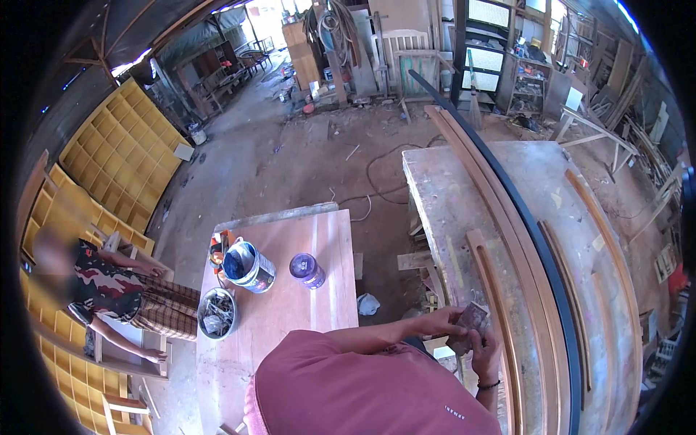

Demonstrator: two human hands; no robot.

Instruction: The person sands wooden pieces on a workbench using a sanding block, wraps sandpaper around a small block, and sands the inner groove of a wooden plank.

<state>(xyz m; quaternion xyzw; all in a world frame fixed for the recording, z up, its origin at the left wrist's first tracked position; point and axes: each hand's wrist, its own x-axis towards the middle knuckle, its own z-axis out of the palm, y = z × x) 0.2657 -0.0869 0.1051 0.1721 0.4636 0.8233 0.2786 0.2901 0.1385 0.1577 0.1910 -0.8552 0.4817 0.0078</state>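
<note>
A worn brown piece of sandpaper [473, 317] is held between both my hands, in front of my body at the near edge of the long workbench [435, 181]. My left hand [444, 321] pinches it from the left side. Closed on its lower right is my right hand [484, 353], with a dark band at the wrist. Just beyond my hands lies a grooved wooden strip [495, 290]. Farther across the bench run long wooden boards [500, 196] and a long black strip [533, 225].
Left of me, a plywood table [319, 232] bears a paint bucket [250, 267], a purple-labelled tin [307, 270] and a tub of tools [217, 313]. Another person [109, 283] stands by yellow compartmented shelving [123, 138]. A cable [373, 170] lies on the dirt floor.
</note>
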